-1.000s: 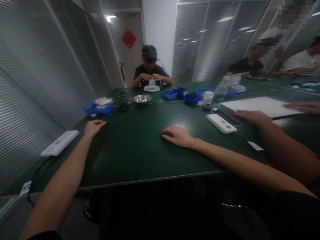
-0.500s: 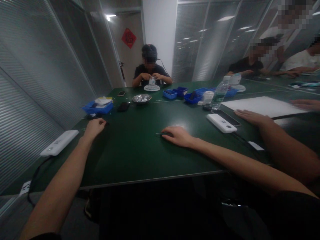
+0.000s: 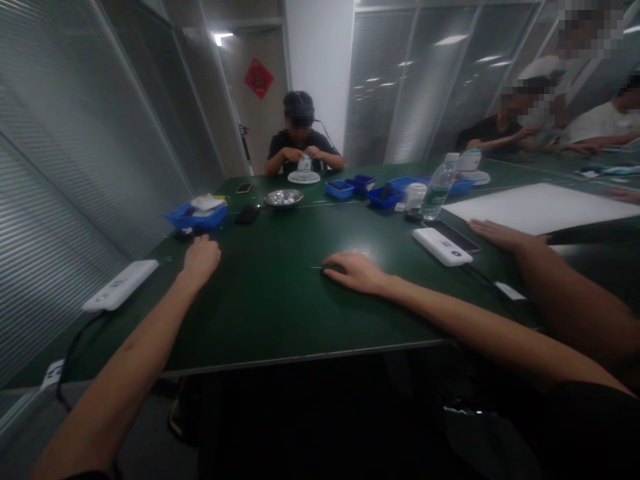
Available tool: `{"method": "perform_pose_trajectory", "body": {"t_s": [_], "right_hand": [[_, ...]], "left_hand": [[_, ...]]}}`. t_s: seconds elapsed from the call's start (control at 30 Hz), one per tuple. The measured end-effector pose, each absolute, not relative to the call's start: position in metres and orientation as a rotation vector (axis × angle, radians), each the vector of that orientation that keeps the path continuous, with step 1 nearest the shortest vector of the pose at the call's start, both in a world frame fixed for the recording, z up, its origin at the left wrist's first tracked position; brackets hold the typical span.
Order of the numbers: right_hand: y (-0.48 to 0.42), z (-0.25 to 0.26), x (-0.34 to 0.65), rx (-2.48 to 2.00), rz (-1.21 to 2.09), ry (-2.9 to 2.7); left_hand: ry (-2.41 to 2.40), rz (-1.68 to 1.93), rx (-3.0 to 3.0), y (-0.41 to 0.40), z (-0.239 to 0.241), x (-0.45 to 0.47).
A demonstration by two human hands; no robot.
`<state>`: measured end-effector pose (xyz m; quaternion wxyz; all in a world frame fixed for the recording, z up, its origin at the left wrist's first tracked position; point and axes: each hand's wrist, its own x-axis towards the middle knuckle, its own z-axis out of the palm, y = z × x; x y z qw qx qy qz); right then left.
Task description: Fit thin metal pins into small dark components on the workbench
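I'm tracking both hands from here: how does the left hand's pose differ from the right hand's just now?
The left hand is curled into a loose fist on bare green table, near the white power bank. The right hand lies flatter, fingers stretched over a small dark object with a thin wire at its tip. Whether either grips anything is unclear. Both rest on the table, arms extended.

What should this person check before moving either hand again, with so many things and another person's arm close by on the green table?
1. Left hand closed loosely on the table; whether it holds anything: cannot tell.
2. Right hand covers a small dark item; grip on it: cannot tell.
3. Green surface between the two hands bare: ok.
4. Neighbour's hand lies near the white power bank, close on the right: not ok.
5. White device at the left edge, apart from the left hand: ok.
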<state>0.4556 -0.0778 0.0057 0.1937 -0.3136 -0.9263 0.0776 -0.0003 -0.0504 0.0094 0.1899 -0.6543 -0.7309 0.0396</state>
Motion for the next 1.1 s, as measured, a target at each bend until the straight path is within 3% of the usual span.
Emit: {"method": "perform_pose_trajectory", "body": {"t_s": [0.47, 0.83, 1.1], "right_hand": [[-0.076, 0.005, 0.456, -0.876, 0.237, -2.600], [-0.075, 0.005, 0.456, -0.874, 0.229, -2.608], [-0.078, 0.008, 0.456, -0.873, 0.251, -2.612]], "left_hand": [[-2.154, -0.138, -1.836, -0.041, -0.004, -0.011], [-2.706, -1.131, -1.495, -0.024, -0.009, -0.061], [-2.676, -1.256, -1.557, -0.023, -0.010, -0.062]]}}
